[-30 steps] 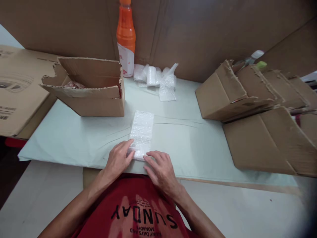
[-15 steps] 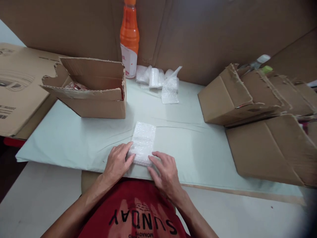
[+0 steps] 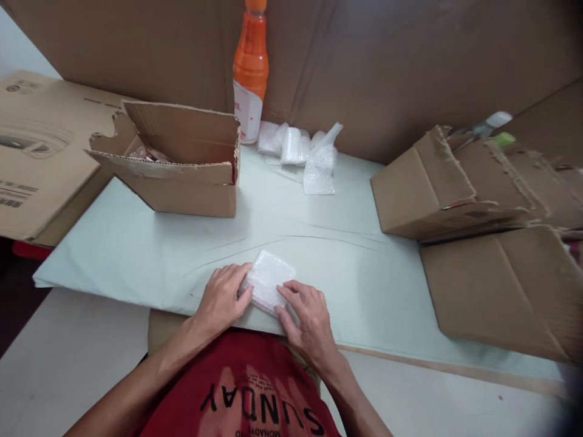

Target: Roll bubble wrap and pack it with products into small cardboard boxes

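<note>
A folded, squarish pad of bubble wrap lies slightly turned on the pale green table cover, close to its front edge. My left hand grips the pad's left side with thumb and fingers. On the right side, my right hand holds it, the fingertips on its top and the thumb at the near right corner. Layers show along the near edge. Whatever may be inside the wrap cannot be made out.
An open cardboard box stands at the back left, beside an orange bottle. Several bubble wrap pieces lie by the bottle. More cardboard boxes fill the right side, one holding tools. A large flat carton is far left.
The bubble wrap has gone from a longer strip to a shorter, folded pad and has turned a little. Both hands have stayed at its sides. The head view has shifted slightly.
</note>
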`<state>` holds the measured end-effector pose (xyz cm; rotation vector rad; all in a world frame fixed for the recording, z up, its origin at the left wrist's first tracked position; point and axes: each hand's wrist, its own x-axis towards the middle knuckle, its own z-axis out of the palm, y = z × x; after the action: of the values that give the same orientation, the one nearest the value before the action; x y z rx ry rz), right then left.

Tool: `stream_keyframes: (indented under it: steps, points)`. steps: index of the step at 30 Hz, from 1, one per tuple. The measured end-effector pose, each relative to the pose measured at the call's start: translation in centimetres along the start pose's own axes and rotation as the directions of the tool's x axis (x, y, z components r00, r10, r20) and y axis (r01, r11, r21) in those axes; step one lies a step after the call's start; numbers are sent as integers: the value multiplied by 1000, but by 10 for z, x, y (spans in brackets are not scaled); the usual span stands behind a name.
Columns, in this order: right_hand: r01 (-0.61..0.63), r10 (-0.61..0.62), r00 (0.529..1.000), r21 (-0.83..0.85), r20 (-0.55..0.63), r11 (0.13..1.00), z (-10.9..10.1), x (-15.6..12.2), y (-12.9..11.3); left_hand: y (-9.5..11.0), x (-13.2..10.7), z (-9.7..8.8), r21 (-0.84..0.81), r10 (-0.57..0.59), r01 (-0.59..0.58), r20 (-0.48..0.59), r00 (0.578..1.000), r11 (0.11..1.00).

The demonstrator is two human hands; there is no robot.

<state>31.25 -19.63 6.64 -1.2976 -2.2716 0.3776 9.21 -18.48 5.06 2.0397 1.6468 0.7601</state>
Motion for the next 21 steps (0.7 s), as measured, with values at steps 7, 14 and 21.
stream_keyframes:
  steps: [7,14,21]
  points:
    - [-111,117,992,134,-40,985,17,9,2,3,-4,-1,-440,-331,293,-10,943,849]
    - [-245,241,967,522,76,817,14,12,-2,19,-8,6,-787,-427,458,277,861,413]
    - [-142,116,990,467,84,873,5,15,17,36,-2,4,-702,-247,303,184,951,645]
